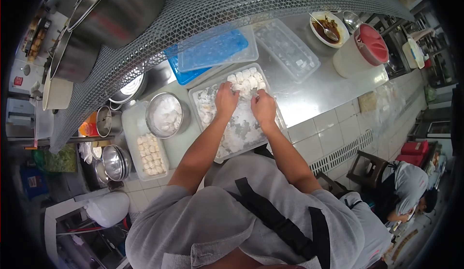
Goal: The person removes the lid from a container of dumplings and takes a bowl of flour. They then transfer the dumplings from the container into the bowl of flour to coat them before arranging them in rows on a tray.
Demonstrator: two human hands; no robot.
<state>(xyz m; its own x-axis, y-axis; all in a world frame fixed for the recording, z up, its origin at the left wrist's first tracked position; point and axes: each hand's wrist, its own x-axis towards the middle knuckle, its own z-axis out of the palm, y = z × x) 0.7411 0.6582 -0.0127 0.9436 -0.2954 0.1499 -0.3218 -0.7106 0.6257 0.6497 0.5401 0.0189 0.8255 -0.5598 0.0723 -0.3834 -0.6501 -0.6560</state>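
Note:
A white tray (pixel 191 105) dusted with white powder lies in front of me, with several small white floured pieces (pixel 247 79) grouped at its far end. My left hand (pixel 226 101) is over the tray beside the left side of those pieces, fingers curled in. On the right, my right hand (pixel 263 107) is bent at the near right side of the pieces, its fingertips pressed together. Whatever either hand holds is too small or hidden to name. To the left stand a steel bowl (pixel 165 115) of white powdery contents and a clear container (pixel 131 132) with several neat pale pieces.
Behind the tray lie blue and clear lids (pixel 212 50) and a clear lid (pixel 287 49). A sauce bowl (pixel 342 27) and a red-lidded tub (pixel 352 51) stand farther right. Wire mesh shelf (pixel 203 3) hangs above. Another person (pixel 405 184) is at lower right.

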